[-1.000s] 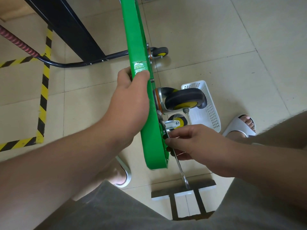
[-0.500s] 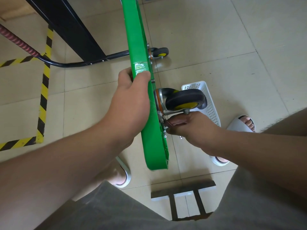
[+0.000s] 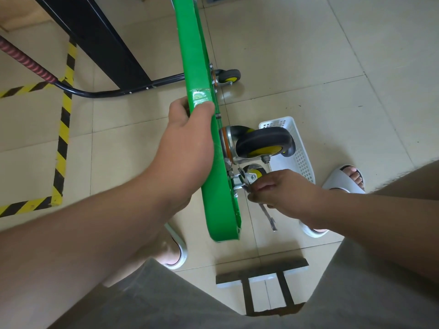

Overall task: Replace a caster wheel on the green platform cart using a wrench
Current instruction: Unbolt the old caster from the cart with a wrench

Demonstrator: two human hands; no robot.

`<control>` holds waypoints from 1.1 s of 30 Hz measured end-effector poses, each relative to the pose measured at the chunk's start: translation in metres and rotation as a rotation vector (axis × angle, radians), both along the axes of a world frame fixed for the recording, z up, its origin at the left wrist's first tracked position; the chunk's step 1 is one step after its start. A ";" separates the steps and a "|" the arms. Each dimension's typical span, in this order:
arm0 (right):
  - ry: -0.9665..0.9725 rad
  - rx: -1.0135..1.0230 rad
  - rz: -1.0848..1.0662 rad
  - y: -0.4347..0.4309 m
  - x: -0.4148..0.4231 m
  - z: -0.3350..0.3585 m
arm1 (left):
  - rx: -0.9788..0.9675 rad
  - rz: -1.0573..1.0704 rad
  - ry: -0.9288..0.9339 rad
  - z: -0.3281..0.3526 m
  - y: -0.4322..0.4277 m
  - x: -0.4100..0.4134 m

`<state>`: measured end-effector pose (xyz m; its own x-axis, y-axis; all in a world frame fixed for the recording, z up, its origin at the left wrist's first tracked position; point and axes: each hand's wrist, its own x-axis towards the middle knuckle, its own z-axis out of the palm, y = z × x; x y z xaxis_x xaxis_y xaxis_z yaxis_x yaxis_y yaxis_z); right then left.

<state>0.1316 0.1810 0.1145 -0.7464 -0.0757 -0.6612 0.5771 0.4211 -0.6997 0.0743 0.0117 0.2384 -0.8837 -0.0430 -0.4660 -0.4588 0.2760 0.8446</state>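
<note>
The green platform cart (image 3: 197,67) stands on its edge, seen from above as a narrow green slab. My left hand (image 3: 187,143) grips its upper edge. A large black caster wheel (image 3: 263,141) with a yellow hub sticks out from the underside, and a smaller caster (image 3: 253,174) sits just below it. My right hand (image 3: 282,191) is closed around a silver wrench (image 3: 268,216) whose head sits at the bolts by the smaller caster's bracket. The wrench's tail hangs below my fist. A third caster (image 3: 228,77) shows farther up the deck.
A white perforated basket (image 3: 301,153) sits on the tiled floor right of the wheels. My feet in white slippers (image 3: 344,179) flank the cart. A black frame (image 3: 95,39), the cart's black handle bar (image 3: 123,91), yellow-black floor tape (image 3: 63,129) and a metal stool frame (image 3: 261,276) lie around.
My right hand pushed up under the big wheel against the mounting plate, then dropped back down and right with the wrench, whose tail shows again. My left hand and the cart stayed put.
</note>
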 end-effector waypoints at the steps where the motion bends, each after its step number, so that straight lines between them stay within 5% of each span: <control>1: 0.006 0.028 0.016 0.002 -0.001 -0.003 | -0.004 0.004 0.000 0.000 0.000 0.000; 11: 0.282 0.515 0.564 0.026 -0.020 -0.017 | -0.018 -0.003 -0.003 0.001 0.000 0.000; 33: 0.131 1.043 1.015 0.089 -0.063 -0.091 | -0.026 -0.006 -0.034 0.000 -0.001 -0.001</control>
